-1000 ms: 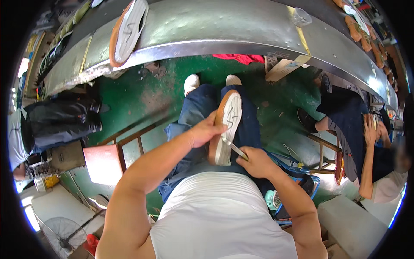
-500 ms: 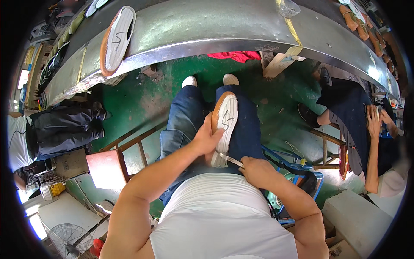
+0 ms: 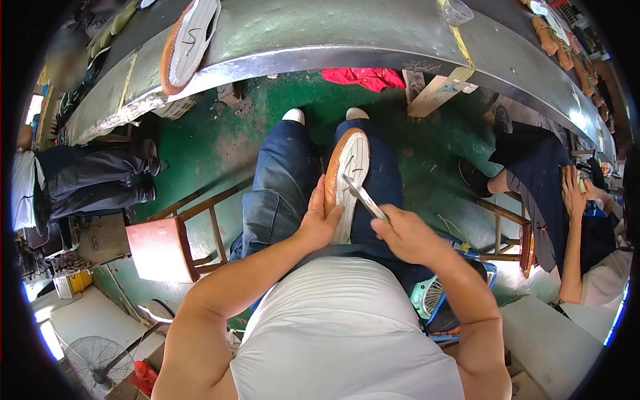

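My left hand (image 3: pixel 319 219) grips a shoe (image 3: pixel 351 163) along its left side, over my thighs. The shoe has its pale, ridged underside turned up, with dark scrawled marks and a brown stitched border; its toe points away from me. My right hand (image 3: pixel 403 232) is closed round the handle of a slim silver metal tool (image 3: pixel 363 198). The tool's narrow tip lies over the middle of the underside; whether it touches cannot be told. A similar shoe (image 3: pixel 190 45) lies underside up on the metal bench's left part.
The metal bench (image 3: pixel 333 30) curves across ahead, with a clear plastic cup (image 3: pixel 457 11) on it and brown shoes (image 3: pixel 563 53) at right. A wooden stool (image 3: pixel 160 247) stands at left, a small fan (image 3: pixel 427 297) at right. Co-workers (image 3: pixel 573 200) are at both sides.
My right hand has moved up and slightly right, taking the tool's tip from the shoe's heel end to mid-underside. My left hand has shifted slightly down along the shoe.
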The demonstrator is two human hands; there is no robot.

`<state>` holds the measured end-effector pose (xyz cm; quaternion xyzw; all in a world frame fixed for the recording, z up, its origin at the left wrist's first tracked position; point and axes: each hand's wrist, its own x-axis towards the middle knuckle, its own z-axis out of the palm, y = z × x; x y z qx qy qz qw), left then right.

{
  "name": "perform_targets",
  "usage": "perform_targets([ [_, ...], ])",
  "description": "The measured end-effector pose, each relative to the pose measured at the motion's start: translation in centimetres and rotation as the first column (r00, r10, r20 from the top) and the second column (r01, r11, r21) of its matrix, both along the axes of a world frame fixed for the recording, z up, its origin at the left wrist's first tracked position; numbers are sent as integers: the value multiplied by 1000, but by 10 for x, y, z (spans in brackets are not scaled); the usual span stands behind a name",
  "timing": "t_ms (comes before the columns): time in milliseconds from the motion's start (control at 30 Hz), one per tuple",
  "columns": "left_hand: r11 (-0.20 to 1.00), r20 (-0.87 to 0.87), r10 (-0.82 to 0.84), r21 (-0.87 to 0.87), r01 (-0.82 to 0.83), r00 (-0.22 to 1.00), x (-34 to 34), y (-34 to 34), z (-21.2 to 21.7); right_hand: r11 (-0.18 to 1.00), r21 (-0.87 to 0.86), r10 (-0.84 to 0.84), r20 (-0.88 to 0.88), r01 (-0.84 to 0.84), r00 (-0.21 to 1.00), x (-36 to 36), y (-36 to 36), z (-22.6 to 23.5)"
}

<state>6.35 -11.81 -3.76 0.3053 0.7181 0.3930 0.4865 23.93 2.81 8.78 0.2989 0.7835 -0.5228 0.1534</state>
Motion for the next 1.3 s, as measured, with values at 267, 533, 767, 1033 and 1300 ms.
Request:
perform_targets([
  [267, 947, 68, -319, -22, 321, 945, -33, -18, 28, 997, 51, -47, -104, 52, 993, 13, -7, -58],
  [533, 933, 595, -216, 359, -16, 774, -91, 14, 148, 795, -424, -526, -127, 434, 841, 50, -17, -98],
  [767, 910, 353, -41, 399, -110, 935, -195, 210, 264, 683, -602, -547, -45, 414, 836, 39, 3, -112],
  [1033, 986, -999, 33, 35, 164, 14, -307, 416, 219, 514, -755, -601, 21, 407, 799, 35, 13, -114],
  [1300, 991, -994, -89, -83, 106, 60, -389, 369, 231, 511, -708, -620, 91, 488, 780, 27, 30, -96],
])
